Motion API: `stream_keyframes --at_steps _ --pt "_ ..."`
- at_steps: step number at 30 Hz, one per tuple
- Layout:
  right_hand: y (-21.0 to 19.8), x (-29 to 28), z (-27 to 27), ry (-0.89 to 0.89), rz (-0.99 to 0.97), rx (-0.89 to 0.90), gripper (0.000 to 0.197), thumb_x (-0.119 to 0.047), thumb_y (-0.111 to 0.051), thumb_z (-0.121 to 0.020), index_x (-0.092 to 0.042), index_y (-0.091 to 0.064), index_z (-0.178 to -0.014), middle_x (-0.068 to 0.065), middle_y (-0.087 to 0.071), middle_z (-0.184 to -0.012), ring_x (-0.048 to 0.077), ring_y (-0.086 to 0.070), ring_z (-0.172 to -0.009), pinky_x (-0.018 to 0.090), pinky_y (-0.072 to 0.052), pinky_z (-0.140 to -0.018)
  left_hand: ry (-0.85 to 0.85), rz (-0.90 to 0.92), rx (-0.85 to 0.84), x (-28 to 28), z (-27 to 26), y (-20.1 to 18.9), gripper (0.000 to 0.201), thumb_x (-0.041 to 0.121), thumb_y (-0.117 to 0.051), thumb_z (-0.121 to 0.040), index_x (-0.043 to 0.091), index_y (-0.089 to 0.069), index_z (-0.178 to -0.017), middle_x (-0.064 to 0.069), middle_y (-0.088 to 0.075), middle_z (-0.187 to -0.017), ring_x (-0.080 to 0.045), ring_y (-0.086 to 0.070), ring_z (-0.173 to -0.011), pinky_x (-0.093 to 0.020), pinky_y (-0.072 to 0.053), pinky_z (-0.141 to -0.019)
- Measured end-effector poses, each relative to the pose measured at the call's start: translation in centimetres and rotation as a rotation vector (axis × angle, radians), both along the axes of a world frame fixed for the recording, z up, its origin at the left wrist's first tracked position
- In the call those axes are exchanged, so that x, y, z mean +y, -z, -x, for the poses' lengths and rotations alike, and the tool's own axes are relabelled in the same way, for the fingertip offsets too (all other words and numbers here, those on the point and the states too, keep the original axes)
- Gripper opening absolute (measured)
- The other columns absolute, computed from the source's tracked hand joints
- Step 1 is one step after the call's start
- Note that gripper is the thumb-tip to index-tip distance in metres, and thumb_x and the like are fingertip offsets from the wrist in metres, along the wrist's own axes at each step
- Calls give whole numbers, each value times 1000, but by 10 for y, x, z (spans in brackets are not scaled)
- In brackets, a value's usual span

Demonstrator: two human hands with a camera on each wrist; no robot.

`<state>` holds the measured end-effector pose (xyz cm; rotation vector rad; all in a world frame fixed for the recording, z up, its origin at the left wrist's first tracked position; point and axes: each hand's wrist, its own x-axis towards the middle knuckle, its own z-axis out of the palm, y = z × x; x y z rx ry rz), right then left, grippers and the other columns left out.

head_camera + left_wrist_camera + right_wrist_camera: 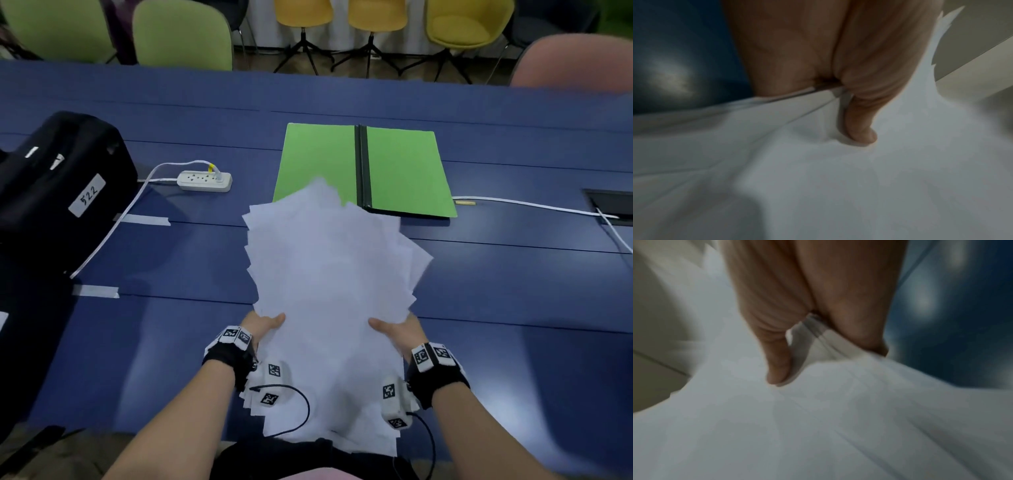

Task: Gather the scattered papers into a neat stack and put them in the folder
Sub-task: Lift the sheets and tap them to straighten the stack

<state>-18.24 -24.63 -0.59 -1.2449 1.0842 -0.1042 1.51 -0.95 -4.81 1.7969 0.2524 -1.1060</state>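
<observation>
A fanned, uneven pile of white papers (329,274) is held above the blue table in front of me. My left hand (265,323) grips its left edge, thumb on top, the other fingers hidden beneath. My right hand (394,329) grips the right edge the same way. In the left wrist view the left hand's thumb (861,129) presses into the papers (818,178). The right wrist view shows the right hand's thumb (777,369) on the papers (838,418). An open green folder (404,168) lies flat on the table beyond the papers, whose far corners overlap its near edge.
A black bag (58,174) with a white label sits at the left. A white power strip (205,180) and its cable lie left of the folder. A white cable (527,204) runs to a table socket (611,205) at the right. Chairs (181,34) stand behind the table.
</observation>
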Motion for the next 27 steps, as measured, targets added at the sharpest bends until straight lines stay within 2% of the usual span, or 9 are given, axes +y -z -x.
stream_keyframes --at_steps 2,3,6,8,12,16,19,23,27 --pt "2 -4 -4 2 43 20 65 -7 -84 -66 -8 -49 -121 5 -61 -116 22 -59 -104 36 -46 -95 29 -47 -12 3 -8 19 112 49 -84 -50 2 -36 -140 -12 -51 -136 -34 -54 -118 -47 -45 -101" --pt "2 -7 -3 -2 45 25 66 -6 -84 -65 -6 -50 -121 5 -61 -116 23 -59 -105 37 -46 -97 44 -35 0 1 -6 3 115 50 -85 -44 5 -39 -138 -12 -54 -133 -34 -57 -115 -48 -46 -100" --pt "0 -13 8 -41 -144 -85 86 -18 -93 -49 -7 -55 -125 8 -68 -116 25 -64 -109 43 -46 -101 61 -12 30 12 -13 14 101 46 -91 -39 5 -54 -124 -13 -66 -117 -36 -65 -105 -52 -49 -97" --pt "-1 -12 14 -70 -251 -118 91 -20 -93 -46 -7 -55 -128 8 -69 -117 27 -63 -110 48 -45 -102 50 6 79 12 -5 -12 94 41 -94 -41 5 -58 -120 -15 -70 -110 -38 -67 -100 -53 -51 -94" --pt "4 -12 17 -89 -203 -135 88 -24 -93 -47 -10 -56 -126 6 -69 -118 25 -63 -112 47 -43 -104 40 138 118 -2 4 -44 50 23 -80 -74 11 -58 -117 -3 -76 -97 -19 -73 -87 -30 -58 -72" --pt "-12 -21 5 -87 -32 -59 60 -5 -79 -73 -6 -51 -126 10 -65 -121 25 -63 -107 38 -49 -94 55 105 -132 -22 -3 -49 73 31 -81 -72 9 -47 -133 -7 -58 -131 -29 -56 -120 -46 -43 -105" --pt "-39 -29 -9 -3 94 -109 56 -9 -79 -74 -4 -52 -123 11 -66 -116 26 -65 -104 38 -51 -92 20 162 -243 -45 -8 -72 66 27 -78 -76 7 -49 -132 -9 -59 -131 -29 -55 -121 -48 -42 -106" --pt "-110 -35 -27 146 243 -309 35 3 -75 -75 -19 -52 -91 -5 -64 -90 6 -64 -78 9 -52 -61 -58 374 -374 -83 -19 -138 58 28 -75 -79 7 -52 -128 -4 -62 -124 -22 -58 -114 -42 -43 -105" --pt "-157 -43 -38 259 334 -500 43 3 -79 -69 -7 -63 -108 -2 -72 -98 6 -70 -86 15 -55 -75 -39 609 -440 -98 -24 -200 47 31 -81 -69 16 -65 -110 -3 -70 -112 -20 -65 -107 -38 -50 -98"
